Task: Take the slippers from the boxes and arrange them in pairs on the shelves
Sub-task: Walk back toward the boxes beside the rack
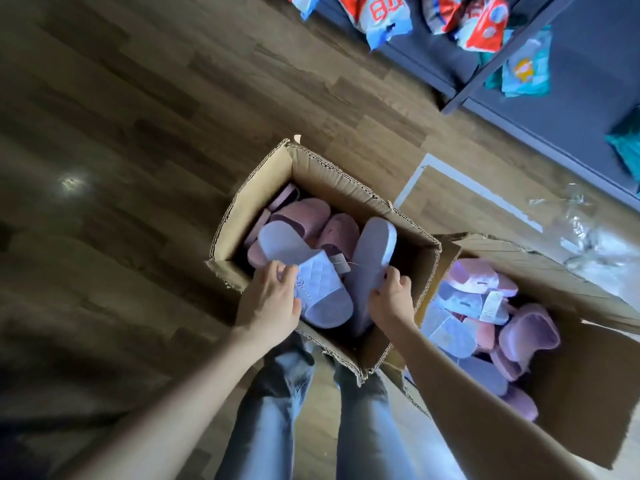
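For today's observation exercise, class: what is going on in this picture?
A person stands over an open cardboard box of slippers, with another box beside it. The left hand grips a lilac quilted slipper and the right hand holds a second lilac slipper, both at the first box's mouth. Pink slippers lie inside. Nothing is on the shelves yet.
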